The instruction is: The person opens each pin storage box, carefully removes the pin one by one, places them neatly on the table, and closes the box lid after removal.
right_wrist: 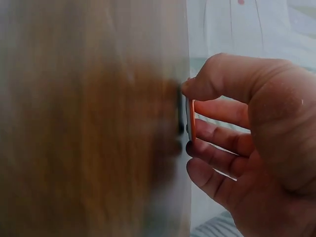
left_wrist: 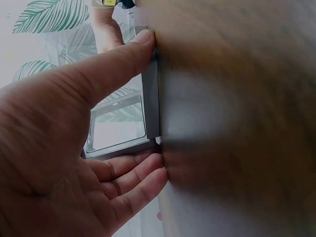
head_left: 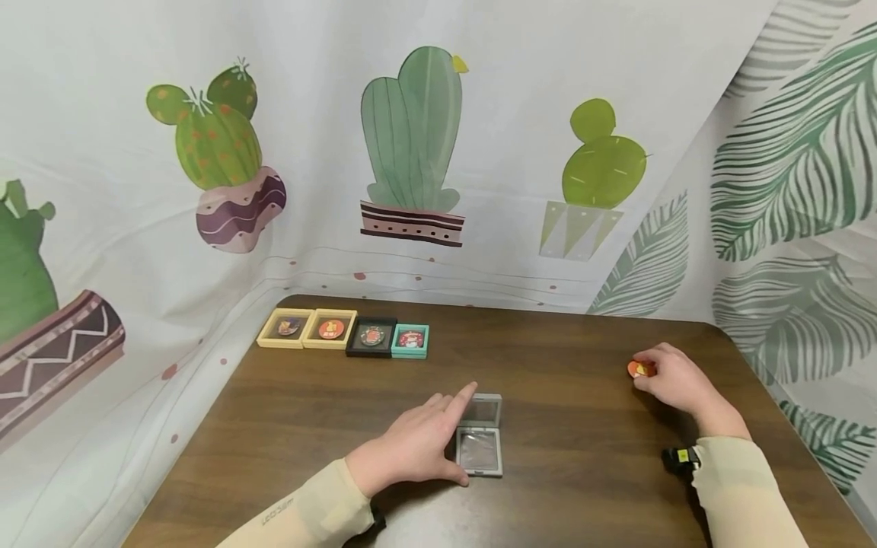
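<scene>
In the head view my left hand [head_left: 423,440] lies along the left side of a grey hinged case [head_left: 479,452], its index finger and thumb spread wide. The case stands open, with its lid raised at the far side. The left wrist view shows my thumb touching one end of the case [left_wrist: 152,98], with the other fingers by the hinge. Far to the right, my right hand [head_left: 677,380] pinches a round orange-red badge [head_left: 637,369] with a yellow figure. Seen edge-on, the badge [right_wrist: 192,121] sits between thumb and fingertips, close to the tabletop.
Several framed badges line the back left of the brown table [head_left: 548,365]: two cream frames [head_left: 306,344], a black frame [head_left: 371,352] and a teal frame [head_left: 409,353]. A cactus-print cloth [head_left: 315,152] hangs behind the table.
</scene>
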Demonstrator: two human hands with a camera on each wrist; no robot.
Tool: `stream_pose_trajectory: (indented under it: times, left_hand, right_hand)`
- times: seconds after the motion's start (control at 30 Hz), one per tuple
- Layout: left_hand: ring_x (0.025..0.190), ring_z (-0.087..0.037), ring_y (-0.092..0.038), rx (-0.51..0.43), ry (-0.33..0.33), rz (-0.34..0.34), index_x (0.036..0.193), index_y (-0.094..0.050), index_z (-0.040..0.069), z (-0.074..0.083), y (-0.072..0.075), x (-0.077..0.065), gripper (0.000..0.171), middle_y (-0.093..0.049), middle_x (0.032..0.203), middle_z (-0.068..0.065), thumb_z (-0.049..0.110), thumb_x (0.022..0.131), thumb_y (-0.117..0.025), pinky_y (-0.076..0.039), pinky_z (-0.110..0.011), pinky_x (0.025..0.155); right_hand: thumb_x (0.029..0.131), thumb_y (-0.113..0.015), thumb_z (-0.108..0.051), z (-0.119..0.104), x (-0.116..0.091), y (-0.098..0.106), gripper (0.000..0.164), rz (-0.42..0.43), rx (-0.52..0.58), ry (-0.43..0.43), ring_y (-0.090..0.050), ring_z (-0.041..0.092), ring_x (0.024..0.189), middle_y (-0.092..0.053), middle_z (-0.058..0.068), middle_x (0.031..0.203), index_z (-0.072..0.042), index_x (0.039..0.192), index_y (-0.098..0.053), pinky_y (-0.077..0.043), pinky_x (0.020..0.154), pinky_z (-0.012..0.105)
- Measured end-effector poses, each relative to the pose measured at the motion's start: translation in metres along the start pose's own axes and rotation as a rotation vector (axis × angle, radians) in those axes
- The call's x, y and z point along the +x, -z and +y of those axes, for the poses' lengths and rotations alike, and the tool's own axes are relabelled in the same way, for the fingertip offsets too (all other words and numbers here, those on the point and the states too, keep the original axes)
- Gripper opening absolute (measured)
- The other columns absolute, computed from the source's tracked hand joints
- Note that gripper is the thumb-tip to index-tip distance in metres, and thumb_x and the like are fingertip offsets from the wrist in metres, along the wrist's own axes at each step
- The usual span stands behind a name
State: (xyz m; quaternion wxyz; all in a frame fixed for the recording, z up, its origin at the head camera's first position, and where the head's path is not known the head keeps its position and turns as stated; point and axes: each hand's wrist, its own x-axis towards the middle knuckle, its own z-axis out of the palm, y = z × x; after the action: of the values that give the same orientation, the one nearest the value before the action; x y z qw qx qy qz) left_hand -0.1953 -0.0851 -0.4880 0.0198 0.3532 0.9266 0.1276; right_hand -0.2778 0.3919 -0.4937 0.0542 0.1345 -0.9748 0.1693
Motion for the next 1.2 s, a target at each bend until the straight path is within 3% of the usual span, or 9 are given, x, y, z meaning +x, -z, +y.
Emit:
stream_pose_trajectory:
  times: [0.33,0.5,0.77,1.0,1.2]
  left_hand:
    - [0.132,-0.031,-0.041,-0.019,0.012,-0.007,0.159,0.002,0.020,-0.001,0.000,-0.001,0.137,-0.044,0.147,-0.010,0.071,0.062,-0.080,-0.043,-0.043,0.099]
    - [0.132,-0.033,-0.040,-0.017,0.014,-0.006,0.159,0.001,0.019,-0.001,0.000,-0.002,0.137,-0.044,0.147,-0.011,0.071,0.061,-0.080,-0.042,-0.043,0.100]
    - [0.126,-0.023,-0.045,-0.024,0.002,0.004,0.159,-0.002,0.018,0.000,0.001,-0.001,0.138,-0.048,0.143,-0.006,0.068,0.060,-0.082,-0.046,-0.038,0.094]
    - [0.130,-0.026,-0.043,-0.015,0.009,-0.006,0.159,0.003,0.021,0.000,0.001,-0.001,0.139,-0.047,0.144,-0.007,0.069,0.060,-0.082,-0.045,-0.040,0.096]
    - [0.125,-0.023,-0.046,-0.003,-0.004,0.012,0.159,-0.002,0.017,0.000,0.001,-0.001,0.139,-0.049,0.142,-0.006,0.070,0.059,-0.082,-0.047,-0.037,0.094]
  right_hand:
    - [0.079,-0.073,-0.022,0.026,0.002,0.012,0.045,0.000,-0.029,-0.031,-0.055,0.034,0.094,-0.060,0.021,0.106,0.006,0.113,-0.065,-0.044,0.082,0.052]
    - [0.080,-0.072,-0.022,0.039,0.005,0.020,0.047,-0.041,-0.039,-0.057,-0.055,0.036,0.096,-0.058,0.022,0.109,0.006,0.116,-0.064,-0.044,0.082,0.054]
    - [0.083,-0.071,-0.024,0.069,0.007,0.031,0.050,-0.098,-0.057,-0.109,-0.053,0.043,0.098,-0.056,0.029,0.109,0.010,0.118,-0.061,-0.044,0.082,0.057]
    - [0.080,-0.072,-0.021,0.088,0.013,0.038,0.048,-0.091,-0.078,-0.126,-0.055,0.043,0.096,-0.061,0.027,0.102,0.012,0.113,-0.061,-0.045,0.081,0.057]
    - [0.083,-0.068,-0.022,0.098,0.013,0.046,0.048,-0.107,-0.102,-0.171,-0.052,0.048,0.096,-0.056,0.032,0.104,0.013,0.115,-0.059,-0.043,0.081,0.060]
